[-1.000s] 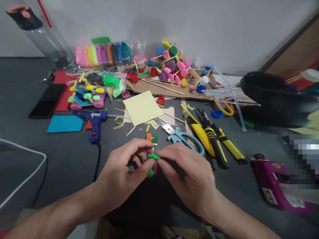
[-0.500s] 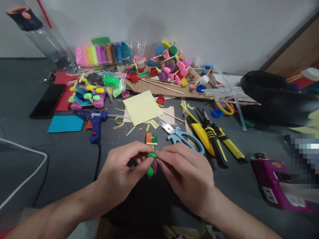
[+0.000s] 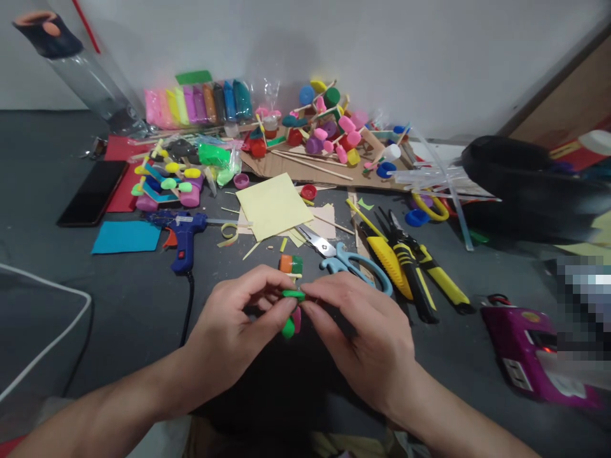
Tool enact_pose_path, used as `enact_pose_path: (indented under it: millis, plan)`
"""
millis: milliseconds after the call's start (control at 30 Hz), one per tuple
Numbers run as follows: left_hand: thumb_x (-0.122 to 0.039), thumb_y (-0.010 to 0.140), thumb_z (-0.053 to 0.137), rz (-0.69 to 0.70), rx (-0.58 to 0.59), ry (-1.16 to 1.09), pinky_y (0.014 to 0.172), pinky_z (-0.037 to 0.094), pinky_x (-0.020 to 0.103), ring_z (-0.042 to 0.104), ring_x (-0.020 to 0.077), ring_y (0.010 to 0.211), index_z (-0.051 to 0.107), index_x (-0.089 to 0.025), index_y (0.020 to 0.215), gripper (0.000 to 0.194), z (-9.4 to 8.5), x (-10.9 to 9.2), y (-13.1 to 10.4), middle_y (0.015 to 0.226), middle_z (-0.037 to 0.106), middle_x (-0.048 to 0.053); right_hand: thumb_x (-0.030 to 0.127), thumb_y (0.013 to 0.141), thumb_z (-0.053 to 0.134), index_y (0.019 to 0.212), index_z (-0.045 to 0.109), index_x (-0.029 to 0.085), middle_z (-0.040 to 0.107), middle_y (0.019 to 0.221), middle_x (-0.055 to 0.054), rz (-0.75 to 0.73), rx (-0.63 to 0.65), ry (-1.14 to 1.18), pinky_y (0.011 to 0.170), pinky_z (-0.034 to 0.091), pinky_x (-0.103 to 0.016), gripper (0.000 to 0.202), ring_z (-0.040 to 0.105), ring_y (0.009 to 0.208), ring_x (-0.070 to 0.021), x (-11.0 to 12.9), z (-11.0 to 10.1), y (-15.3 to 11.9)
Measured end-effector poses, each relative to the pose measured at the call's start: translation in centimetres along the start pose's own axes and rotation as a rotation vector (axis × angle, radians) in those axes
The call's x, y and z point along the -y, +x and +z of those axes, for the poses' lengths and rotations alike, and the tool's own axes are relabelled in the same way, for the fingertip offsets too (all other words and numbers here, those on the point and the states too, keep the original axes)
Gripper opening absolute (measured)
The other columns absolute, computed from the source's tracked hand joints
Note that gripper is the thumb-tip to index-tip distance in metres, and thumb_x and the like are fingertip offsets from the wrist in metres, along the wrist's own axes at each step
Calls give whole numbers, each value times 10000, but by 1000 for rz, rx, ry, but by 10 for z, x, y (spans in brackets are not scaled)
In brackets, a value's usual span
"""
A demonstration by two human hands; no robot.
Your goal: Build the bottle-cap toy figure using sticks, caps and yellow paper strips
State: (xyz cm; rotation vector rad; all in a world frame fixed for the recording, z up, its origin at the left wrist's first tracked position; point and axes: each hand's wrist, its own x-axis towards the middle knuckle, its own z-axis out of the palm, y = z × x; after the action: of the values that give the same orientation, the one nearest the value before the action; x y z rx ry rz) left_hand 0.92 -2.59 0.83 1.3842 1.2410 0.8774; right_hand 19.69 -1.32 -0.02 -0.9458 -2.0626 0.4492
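My left hand (image 3: 252,312) pinches a small flattened piece of green clay (image 3: 293,294) between thumb and index finger. At its right end are the thumb and index fingertips of my right hand (image 3: 358,324), closed on its edge. Just beyond my fingers stands an orange and green clay piece (image 3: 291,264) with a pale stick under it. Below the pinched clay show a bright green lump (image 3: 288,328) and a magenta piece (image 3: 296,319); how they join is hidden by my fingers.
A blue glue gun (image 3: 184,238) lies left, its cord running toward me. Light-blue scissors (image 3: 356,264), a yellow cutter (image 3: 389,264) and black-yellow pliers (image 3: 415,280) lie right. Yellow paper (image 3: 274,207), coloured clay packs (image 3: 205,105) and several stick-and-cap models (image 3: 324,124) are behind. A purple device (image 3: 525,350) sits far right.
The green clay now looks flatter and more level between my fingertips. My right hand has shifted slightly right, its thumb and index finger a little further apart.
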Motion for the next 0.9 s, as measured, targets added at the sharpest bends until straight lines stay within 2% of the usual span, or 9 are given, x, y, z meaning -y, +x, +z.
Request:
enact_pose_path:
  millis: [267, 400, 633, 767, 900]
  plan:
    - [-185, 911, 658, -190, 7, -241, 604, 529, 151, 648, 69, 607, 678, -199, 888, 34, 2, -4, 3, 672, 699, -56, 64, 938, 598, 1190, 683, 192, 752, 1005, -68, -24, 17, 41, 778, 587, -275, 295, 705, 891, -154, -1, 1, -6]
    - [-169, 909, 653, -235, 13, -311, 611, 527, 151, 636, 65, 603, 667, -191, 857, 58, 3, -4, 5, 655, 685, -56, 46, 932, 597, 1231, 669, 190, 749, 1018, -77, -47, 24, 56, 788, 590, -290, 340, 700, 905, -161, -5, 3, -8]
    - [-182, 914, 657, -211, 11, -291, 595, 521, 165, 638, 74, 607, 691, -200, 924, 40, 3, -1, 4, 679, 693, -50, 62, 939, 587, 1253, 657, 186, 749, 1025, -76, -31, 29, 28, 797, 594, -289, 345, 709, 913, -167, -3, 3, -5]
    - [-179, 924, 643, -165, 8, -235, 578, 497, 150, 627, 61, 599, 701, -215, 903, 72, 2, -1, 4, 674, 684, -64, 64, 940, 591, 1243, 660, 172, 741, 1016, -74, -24, 26, 15, 792, 582, -264, 329, 701, 906, -154, -2, 3, -5]
    - [-165, 917, 632, -178, 10, -212, 582, 486, 150, 617, 59, 597, 701, -214, 880, 93, 2, -2, 5, 667, 679, -68, 61, 938, 590, 1242, 662, 174, 738, 1037, -81, -45, 36, 13, 783, 577, -276, 332, 699, 924, -164, -4, 3, -8]
